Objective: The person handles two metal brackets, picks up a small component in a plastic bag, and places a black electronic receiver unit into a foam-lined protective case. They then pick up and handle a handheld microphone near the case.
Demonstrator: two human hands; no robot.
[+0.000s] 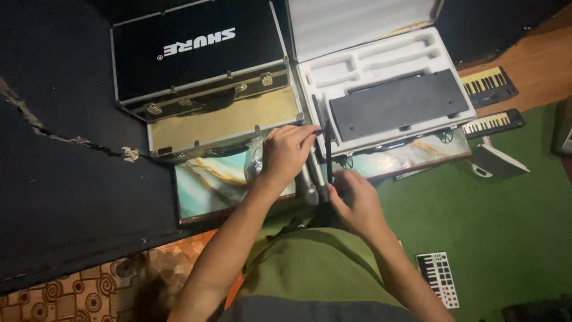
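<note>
My left hand (286, 154) pinches the top end of a thin black rod (328, 156), like an antenna, at the front edge of an open white foam-lined case (364, 64). My right hand (356, 200) holds the rod's lower end. Two silver microphone handles (313, 182) lie between my hands. A flat black device (398, 102) rests in the white case's foam. A clear plastic bag (254, 158) sits under my left wrist.
An open black metal case (202, 65) with a tan lining stands to the left. Both cases sit on a marbled teal tabletop (211, 179). On the green carpet lie two small keyboards (491, 101), a pad controller (440, 278) and a white object (497, 161).
</note>
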